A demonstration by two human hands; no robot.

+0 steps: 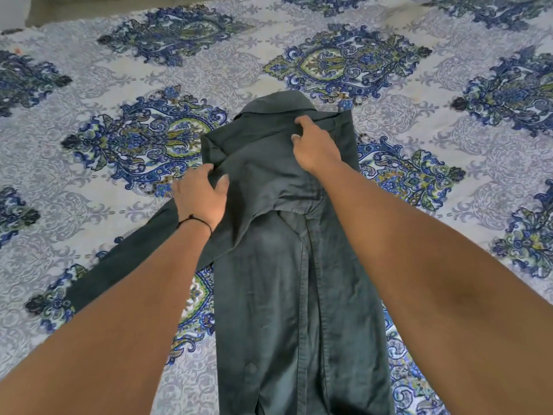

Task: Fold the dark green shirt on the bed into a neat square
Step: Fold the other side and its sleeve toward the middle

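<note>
The dark green shirt [269, 295] lies lengthwise on the bed, collar at the far end, its body narrowed into a long strip. One long sleeve [125, 259] trails out to the left under my left forearm. My left hand [200, 196] grips a bunch of cloth at the shirt's left shoulder. My right hand [314, 145] pinches the fabric near the collar on the right side. A fold of cloth is pulled across the upper chest between both hands.
The bedspread [299, 40] is pale grey with large blue and green ornamental medallions and stretches in all directions. A pale wall or headboard edge [18, 10] shows at the far left corner.
</note>
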